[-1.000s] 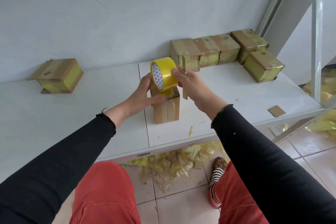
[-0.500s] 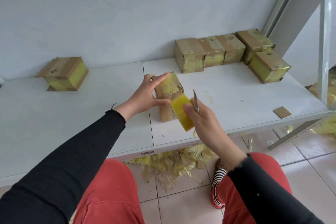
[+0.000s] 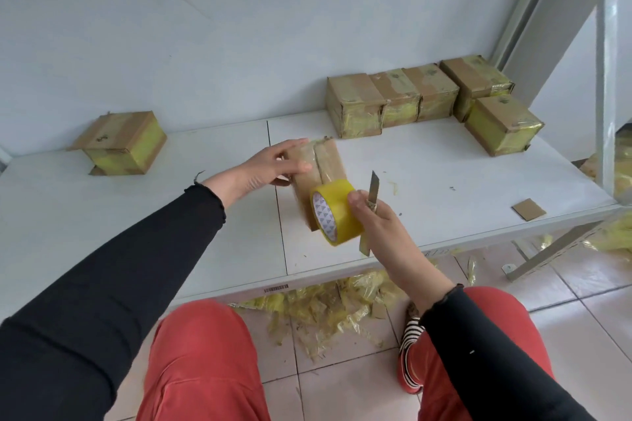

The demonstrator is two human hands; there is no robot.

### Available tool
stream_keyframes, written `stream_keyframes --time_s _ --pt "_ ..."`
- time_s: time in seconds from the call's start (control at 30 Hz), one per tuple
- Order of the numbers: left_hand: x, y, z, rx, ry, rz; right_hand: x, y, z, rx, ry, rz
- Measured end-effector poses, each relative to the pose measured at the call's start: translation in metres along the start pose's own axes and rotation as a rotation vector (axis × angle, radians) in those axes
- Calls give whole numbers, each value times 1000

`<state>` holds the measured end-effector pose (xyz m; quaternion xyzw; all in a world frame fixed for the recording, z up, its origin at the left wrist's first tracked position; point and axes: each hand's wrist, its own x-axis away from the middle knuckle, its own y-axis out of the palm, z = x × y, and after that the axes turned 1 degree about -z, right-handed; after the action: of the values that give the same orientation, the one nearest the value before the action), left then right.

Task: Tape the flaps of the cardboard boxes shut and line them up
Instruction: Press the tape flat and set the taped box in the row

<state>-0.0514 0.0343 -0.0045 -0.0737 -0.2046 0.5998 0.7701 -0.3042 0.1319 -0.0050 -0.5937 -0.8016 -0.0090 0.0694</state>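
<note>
The box (image 3: 316, 178) stands mid-desk (image 3: 444, 181), left hand (image 3: 270, 169) flat and spread on its top. The right hand (image 3: 379, 225) grips tape roll (image 3: 337, 215) and knife (image 3: 373, 190) just beside it. Pull taut, press down, then cut.

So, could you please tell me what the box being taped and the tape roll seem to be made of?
The box looks like brown cardboard, matte, with a seam between its flaps. The tape roll looks like glossy yellow plastic film on a white printed core, probably card.
</note>
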Motion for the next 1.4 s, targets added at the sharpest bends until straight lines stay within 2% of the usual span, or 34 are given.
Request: stream_keyframes --time_s 0.1,0.13,0.23,0.3,0.33,0.4,0.53,0.67,0.73,0.8,0.87,0.97,1.03,1.1,1.17,1.33,1.4 --pt "-6 0 -9 -2 -153 69 -13 0 -18 -67 -11 -28" --pt "-10 -3 -12 -49 -122 131 -19 2 -19 -88 -4 -52" --pt "-21 -13 -12 -329 163 230 -41 7 -15 -71 -37 -124" --pt "-29 -12 -11 -578 267 193 -50 12 -18 -31 -66 -129" --pt "-32 -9 -11 -648 244 168 -54 15 -18 -19 -65 -128" --pt "-34 -3 -14 -703 175 112 -59 19 -15 -5 -69 -132" --pt "-28 -10 -14 -702 292 -63 -62 15 -15 72 -120 -85" --pt "-32 -18 -12 -986 272 -188 -51 13 -13 99 -172 15" --pt "-29 -19 -10 -938 263 -207 -36 12 2 204 -112 26" --pt "-25 -18 -7 -856 267 -203 -18 9 24 312 28 8" --pt "-26 -13 -2 -842 222 -149 -11 7 41 258 152 15" --pt "-30 21 13 -950 72 19 -12 10 45 262 175 14" --pt "-31 56 18 -876 -60 141 -10 16 47 250 170 7" --pt "-35 85 13 -849 -103 225 -6 22 52 220 165 19" --pt "-43 93 6 -939 -51 301 -1 28 55 139 162 2" --pt "-67 61 5 -1067 129 176 -10 51 54 -44 124 19" --pt "-74 56 2 -1087 160 160 -12 64 58 4 117 72"
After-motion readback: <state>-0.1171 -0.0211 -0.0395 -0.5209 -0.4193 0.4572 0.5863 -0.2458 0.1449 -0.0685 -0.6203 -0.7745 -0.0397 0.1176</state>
